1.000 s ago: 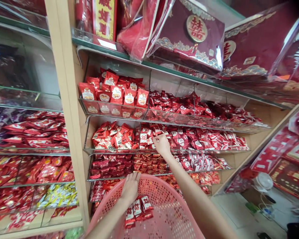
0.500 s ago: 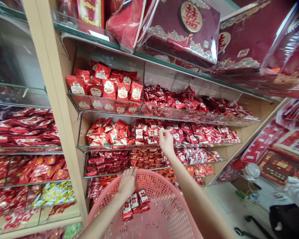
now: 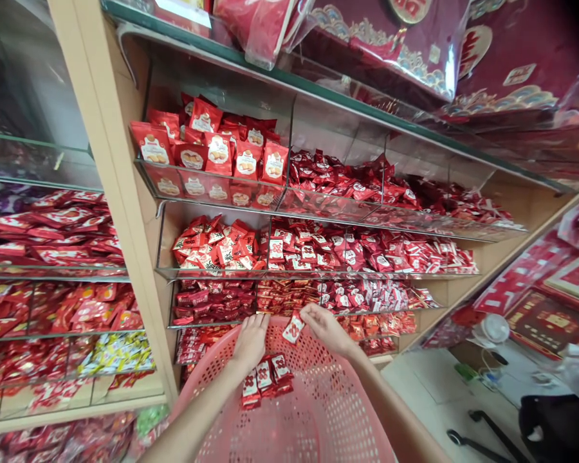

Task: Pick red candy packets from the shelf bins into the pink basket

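My left hand (image 3: 249,339) grips the far rim of a pink plastic basket (image 3: 325,411), fingers hooked over the edge. Pinched between the fingertips of my right hand (image 3: 327,329) is a small red and white candy packet (image 3: 294,326), just above the basket's far rim. Several like packets (image 3: 265,379) lie together inside the basket, near its far wall. Behind the right hand, a shelf bin holds more red and white packets (image 3: 299,251) of the same look.
Glass-fronted shelves hold red packets (image 3: 217,151), red-and-cream packets (image 3: 217,247) and dark red ones (image 3: 350,180). Large maroon gift bags (image 3: 390,45) stand on the top shelf. A wooden upright (image 3: 109,161) divides the shelving. At right are a black chair base (image 3: 487,434) and a white cup (image 3: 492,329).
My right hand has come down from the middle shelf bin to the basket's rim with a packet in its fingers. The left hand stays on the rim. The view has tilted down slightly.
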Tool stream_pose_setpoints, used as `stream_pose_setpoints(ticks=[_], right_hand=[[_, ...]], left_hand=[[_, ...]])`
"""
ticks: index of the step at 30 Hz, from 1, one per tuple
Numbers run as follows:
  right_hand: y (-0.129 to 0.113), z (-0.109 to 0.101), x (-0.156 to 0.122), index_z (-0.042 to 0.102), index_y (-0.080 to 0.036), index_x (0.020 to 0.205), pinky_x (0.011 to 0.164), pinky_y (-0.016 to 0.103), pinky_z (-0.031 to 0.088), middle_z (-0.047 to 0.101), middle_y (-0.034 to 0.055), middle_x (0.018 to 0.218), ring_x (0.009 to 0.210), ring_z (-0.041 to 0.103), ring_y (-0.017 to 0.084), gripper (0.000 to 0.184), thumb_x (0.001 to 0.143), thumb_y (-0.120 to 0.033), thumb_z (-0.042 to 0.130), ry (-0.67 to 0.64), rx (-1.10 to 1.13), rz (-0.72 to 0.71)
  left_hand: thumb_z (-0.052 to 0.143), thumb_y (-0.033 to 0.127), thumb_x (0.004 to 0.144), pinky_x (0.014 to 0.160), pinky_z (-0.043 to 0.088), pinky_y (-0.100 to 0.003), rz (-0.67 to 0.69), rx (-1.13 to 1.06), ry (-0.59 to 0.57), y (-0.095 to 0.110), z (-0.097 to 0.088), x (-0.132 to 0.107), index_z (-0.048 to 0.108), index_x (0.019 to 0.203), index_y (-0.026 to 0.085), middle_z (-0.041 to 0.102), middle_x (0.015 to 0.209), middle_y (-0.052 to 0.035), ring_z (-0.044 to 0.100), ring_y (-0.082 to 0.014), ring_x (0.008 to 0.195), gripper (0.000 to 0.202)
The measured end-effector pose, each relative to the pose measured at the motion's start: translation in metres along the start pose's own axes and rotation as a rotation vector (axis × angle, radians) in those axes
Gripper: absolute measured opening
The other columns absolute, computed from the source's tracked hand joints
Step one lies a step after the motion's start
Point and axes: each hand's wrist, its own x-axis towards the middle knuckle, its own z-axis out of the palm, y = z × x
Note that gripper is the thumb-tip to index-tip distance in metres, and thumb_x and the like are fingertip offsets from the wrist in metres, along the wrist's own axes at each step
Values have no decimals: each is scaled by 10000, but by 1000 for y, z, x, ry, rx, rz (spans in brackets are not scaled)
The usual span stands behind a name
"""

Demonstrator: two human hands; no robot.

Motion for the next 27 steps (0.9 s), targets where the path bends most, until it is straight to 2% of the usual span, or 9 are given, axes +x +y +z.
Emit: stream_pose_setpoints(ticks=[5, 11, 16, 21, 24, 27], right_hand=[[49, 26, 2, 549, -170, 660, 532, 213, 384, 510, -32, 596, 562, 448, 105, 298, 817, -414, 482, -163, -129, -35], [75, 47, 12, 497, -175, 548, 482, 199, 301, 461, -50, 520, 492, 361, 86, 267, 799, -254, 454, -250, -306, -75], [85, 57, 16, 517, -176, 564, 502, 206, 312, 526, -33, 561, 515, 403, 94, 225, 778, -175, 448, -237, -380, -78], [89, 63, 13, 564, -186, 621, 569, 224, 349, 597, -10, 633, 590, 495, 124, 186, 778, -167, 467, -182, -470, -43], [81, 62, 11, 588, -189, 656, 597, 222, 357, 619, 5, 658, 640, 540, 141, 159, 785, -206, 496, -137, -507, -13], [60, 57, 12, 601, -195, 671, 620, 222, 364, 636, 23, 691, 673, 567, 149, 194, 814, -254, 483, -56, -575, 17]], left_hand=[[290, 23, 772, 1015, 243, -340, -5, -12, -22, 0, -2, -2, 393, 1330, 134, 488, 1264, -99, 400, -199, 1159, 578], [316, 36, 751, 1008, 260, -351, -4, -27, -24, -1, -1, -2, 394, 1329, 146, 495, 1250, -94, 407, -207, 1148, 594], [310, 39, 755, 1022, 244, -355, -14, -45, -3, -1, 0, -2, 399, 1324, 151, 493, 1261, -89, 406, -204, 1153, 586], [308, 37, 755, 1018, 247, -345, -3, -36, -7, 0, -2, -1, 404, 1320, 118, 495, 1260, -102, 406, -213, 1147, 578], [304, 24, 752, 1019, 249, -346, -12, -35, 0, 0, -2, -2, 411, 1316, 139, 494, 1263, -95, 409, -206, 1144, 585], [308, 20, 747, 1022, 249, -353, -14, -31, -3, 0, -1, -2, 413, 1314, 155, 491, 1271, -84, 409, -202, 1147, 593]])
